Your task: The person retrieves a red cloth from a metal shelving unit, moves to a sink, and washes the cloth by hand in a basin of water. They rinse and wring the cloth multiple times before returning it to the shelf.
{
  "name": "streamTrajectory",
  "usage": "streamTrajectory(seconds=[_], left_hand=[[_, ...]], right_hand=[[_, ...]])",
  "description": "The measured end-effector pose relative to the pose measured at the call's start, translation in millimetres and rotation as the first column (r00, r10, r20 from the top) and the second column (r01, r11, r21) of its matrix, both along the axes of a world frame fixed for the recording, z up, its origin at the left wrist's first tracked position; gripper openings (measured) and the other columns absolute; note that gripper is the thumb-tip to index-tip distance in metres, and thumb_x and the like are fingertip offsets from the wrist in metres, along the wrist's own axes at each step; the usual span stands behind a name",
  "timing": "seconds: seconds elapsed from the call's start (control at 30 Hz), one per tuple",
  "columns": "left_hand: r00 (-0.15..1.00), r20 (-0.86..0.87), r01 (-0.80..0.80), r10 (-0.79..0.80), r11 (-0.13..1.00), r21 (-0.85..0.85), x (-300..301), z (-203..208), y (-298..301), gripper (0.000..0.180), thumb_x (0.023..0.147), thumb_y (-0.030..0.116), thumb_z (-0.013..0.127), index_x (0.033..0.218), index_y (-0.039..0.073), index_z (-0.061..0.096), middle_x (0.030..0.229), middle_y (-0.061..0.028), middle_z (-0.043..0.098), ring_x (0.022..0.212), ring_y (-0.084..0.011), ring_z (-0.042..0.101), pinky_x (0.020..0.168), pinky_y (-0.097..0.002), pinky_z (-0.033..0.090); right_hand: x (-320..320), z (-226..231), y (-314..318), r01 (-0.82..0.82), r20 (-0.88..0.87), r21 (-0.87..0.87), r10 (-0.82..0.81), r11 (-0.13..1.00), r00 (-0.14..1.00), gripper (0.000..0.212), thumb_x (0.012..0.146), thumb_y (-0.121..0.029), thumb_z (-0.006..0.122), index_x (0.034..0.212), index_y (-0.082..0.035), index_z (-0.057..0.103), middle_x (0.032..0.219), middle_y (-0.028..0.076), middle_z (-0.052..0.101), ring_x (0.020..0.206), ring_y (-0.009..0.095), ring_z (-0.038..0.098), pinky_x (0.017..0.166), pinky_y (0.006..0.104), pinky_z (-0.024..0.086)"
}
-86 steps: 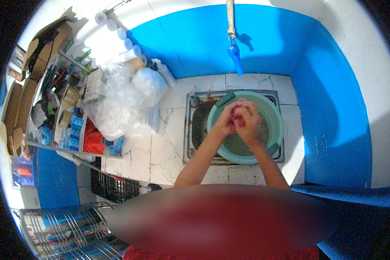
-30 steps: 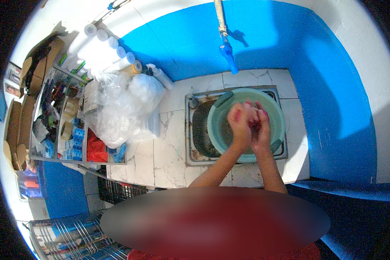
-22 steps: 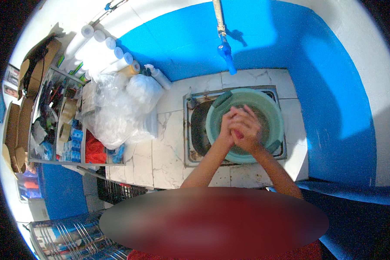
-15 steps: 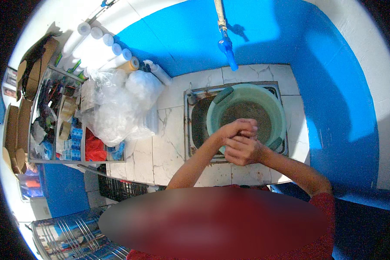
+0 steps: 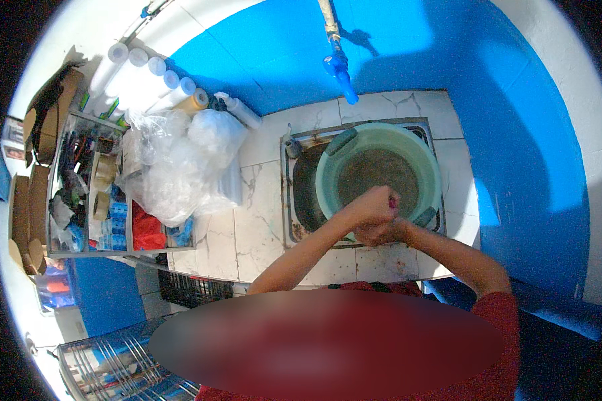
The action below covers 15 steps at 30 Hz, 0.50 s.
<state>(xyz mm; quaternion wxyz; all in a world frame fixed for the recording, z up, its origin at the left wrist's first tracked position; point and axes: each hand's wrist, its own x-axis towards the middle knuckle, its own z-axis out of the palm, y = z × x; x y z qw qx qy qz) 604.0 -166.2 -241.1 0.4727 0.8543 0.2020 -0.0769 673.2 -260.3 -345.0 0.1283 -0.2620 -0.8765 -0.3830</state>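
Observation:
Over the near rim of a pale green plastic basin point(image 5: 325, 194), my two hands are pressed against each other. My left hand point(image 5: 373, 206) is curled into a fist, with a small dark pink bit showing at its finger end; what that is I cannot make out. Just below it, my right hand point(image 5: 381, 231) is closed too, its fingers partly hidden by the left. Murky brownish water point(image 5: 378, 170) lies in the basin. The basin rests in a metal sink point(image 5: 306, 190) with rusty edges. A blue tap point(image 5: 341, 77) hangs from the wall beyond it.
Left of the sink, a big clear plastic bag point(image 5: 174, 167) covers part of the tiled counter point(image 5: 257, 220). Behind it stand white rolls point(image 5: 157, 67) and a white bottle point(image 5: 241, 110). A divided organizer point(image 5: 77, 180) holds tape and small packs. A wire rack point(image 5: 114, 361) stands lower left.
My left hand has closed into a fist, and my right hand has turned and slid beneath it. The view has shifted slightly.

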Motion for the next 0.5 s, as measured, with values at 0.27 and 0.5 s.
streamTrajectory(seconds=[0.27,0.5], left_hand=[[0.985,-0.036,-0.155,0.168,0.957,0.246,36.8,-78.6,2.0,0.022,0.069,0.014,0.069,0.086,0.001,0.071,0.081,-0.0217,0.069,0.077,-0.0386,0.068,0.074,-0.0492,0.054],[0.949,-0.017,-0.293,0.316,0.897,0.331,27.8,-47.4,5.9,0.022,0.069,0.014,0.071,0.084,-0.001,0.07,0.088,-0.0224,0.07,0.087,-0.0403,0.068,0.076,-0.0485,0.056]], right_hand=[[40.2,-82.5,4.3,0.239,0.074,-0.331,-0.228,0.913,0.971,0.04,0.081,-0.03,0.065,0.114,-0.008,0.064,0.118,0.013,0.064,0.112,0.03,0.059,0.099,0.0451,0.044],[39.4,-39.5,22.1,-0.039,-0.342,-0.858,-0.513,0.512,0.788,0.061,0.083,-0.043,0.067,0.132,-0.011,0.052,0.136,0.016,0.052,0.125,0.037,0.047,0.107,0.0484,0.036]])
